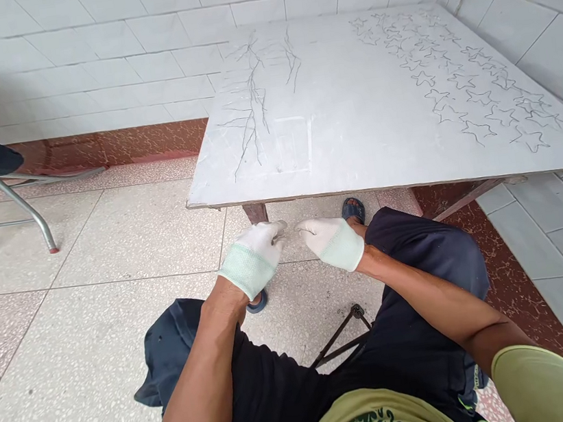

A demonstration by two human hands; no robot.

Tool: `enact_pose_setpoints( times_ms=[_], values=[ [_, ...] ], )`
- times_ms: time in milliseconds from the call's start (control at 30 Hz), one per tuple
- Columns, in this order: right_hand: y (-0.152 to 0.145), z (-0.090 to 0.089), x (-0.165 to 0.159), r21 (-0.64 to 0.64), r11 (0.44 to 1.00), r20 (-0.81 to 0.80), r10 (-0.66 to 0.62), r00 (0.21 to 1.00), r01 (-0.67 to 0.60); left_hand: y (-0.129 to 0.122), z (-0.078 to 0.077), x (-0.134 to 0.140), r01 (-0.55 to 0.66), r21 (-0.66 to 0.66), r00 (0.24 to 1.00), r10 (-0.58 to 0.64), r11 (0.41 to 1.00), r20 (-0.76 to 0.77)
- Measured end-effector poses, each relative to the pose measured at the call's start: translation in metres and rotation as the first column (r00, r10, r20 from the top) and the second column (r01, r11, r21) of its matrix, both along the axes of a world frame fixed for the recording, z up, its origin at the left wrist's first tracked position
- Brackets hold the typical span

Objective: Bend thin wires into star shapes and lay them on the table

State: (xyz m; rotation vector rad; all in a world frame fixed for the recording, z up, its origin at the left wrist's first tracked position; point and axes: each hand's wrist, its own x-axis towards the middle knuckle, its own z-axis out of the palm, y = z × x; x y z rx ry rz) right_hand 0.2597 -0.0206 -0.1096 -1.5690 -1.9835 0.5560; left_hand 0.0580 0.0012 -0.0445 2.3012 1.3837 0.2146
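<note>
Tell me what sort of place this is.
Probably a small indoor handcraft workspace: star-shaped wires and loose crooked wires lie spread on a white tabletop beside a tiled wall.

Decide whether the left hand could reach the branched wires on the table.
Probably yes: the left hand is just short of the table, and nothing visible covers the branched wires.

The gloves [263, 241] are white with mint-green cuffs [248, 269].
</note>
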Motion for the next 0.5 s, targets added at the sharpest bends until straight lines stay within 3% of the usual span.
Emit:
enact_pose_setpoints(
  times_ms=[233, 500],
  values=[
    [-0.005, -0.009, 0.002, -0.006, 1.0, -0.036, 0.017, 0.999, -0.017, 0.0, 0.018, 0.007, 0.252, 0.045, 0.899, -0.216, 0.967, -0.38],
    [-0.006, -0.008, 0.005, -0.017, 0.996, 0.003, 0.085, 0.996, -0.085, -0.011, 0.031, 0.01, 0.295, 0.059, 0.861, -0.239, 0.954, -0.45]
  ],
)
